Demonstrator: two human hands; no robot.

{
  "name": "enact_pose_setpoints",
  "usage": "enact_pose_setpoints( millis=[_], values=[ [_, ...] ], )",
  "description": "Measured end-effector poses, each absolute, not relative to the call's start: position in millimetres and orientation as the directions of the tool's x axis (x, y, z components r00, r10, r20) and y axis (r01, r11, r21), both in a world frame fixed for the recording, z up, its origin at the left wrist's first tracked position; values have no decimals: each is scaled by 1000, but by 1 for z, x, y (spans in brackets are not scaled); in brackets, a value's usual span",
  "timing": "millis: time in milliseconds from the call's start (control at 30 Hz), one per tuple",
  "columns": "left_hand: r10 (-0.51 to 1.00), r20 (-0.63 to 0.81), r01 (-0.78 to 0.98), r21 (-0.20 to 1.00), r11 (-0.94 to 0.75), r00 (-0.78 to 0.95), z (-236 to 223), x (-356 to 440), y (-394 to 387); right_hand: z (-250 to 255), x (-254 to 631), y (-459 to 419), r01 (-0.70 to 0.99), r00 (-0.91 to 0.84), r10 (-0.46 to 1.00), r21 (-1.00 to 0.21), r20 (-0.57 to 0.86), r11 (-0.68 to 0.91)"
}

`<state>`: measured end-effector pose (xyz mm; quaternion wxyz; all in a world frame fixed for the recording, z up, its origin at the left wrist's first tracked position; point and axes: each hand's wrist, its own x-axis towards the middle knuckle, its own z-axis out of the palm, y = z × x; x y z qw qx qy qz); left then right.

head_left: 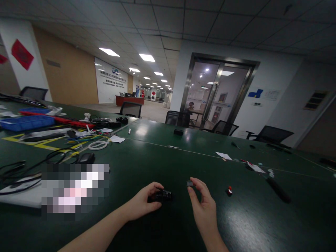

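My left hand (143, 204) rests low on the dark green table (162, 164), fingers curled round a small black device (160, 195). Just to its right, my right hand (203, 206) is raised a little off the table, thumb and fingers pinching a tiny grey part (189, 183). The two hands are a short gap apart. A small red and black piece (229, 190) lies on the table right of my right hand.
A black screwdriver-like tool (278, 189) lies at the right. Paper slips (223, 155) sit mid-table. Cables, a white ring (98, 145), a blue tray (26, 122) and a red bar (60, 119) crowd the left. Office chairs (269, 134) line the far edge.
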<state>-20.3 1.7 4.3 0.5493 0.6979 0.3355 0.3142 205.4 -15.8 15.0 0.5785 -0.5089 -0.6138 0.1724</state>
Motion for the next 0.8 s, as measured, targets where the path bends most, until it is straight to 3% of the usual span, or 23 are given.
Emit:
enact_pose_setpoints(
  millis=[533,800],
  values=[
    [812,88,101,979,-178,577,4,-18,2,11,203,-16,444,150,823,-781,548,440],
    [812,94,87,981,-175,575,4,-15,2,13,198,-20,439,118,870,-811,478,386]
  ],
)
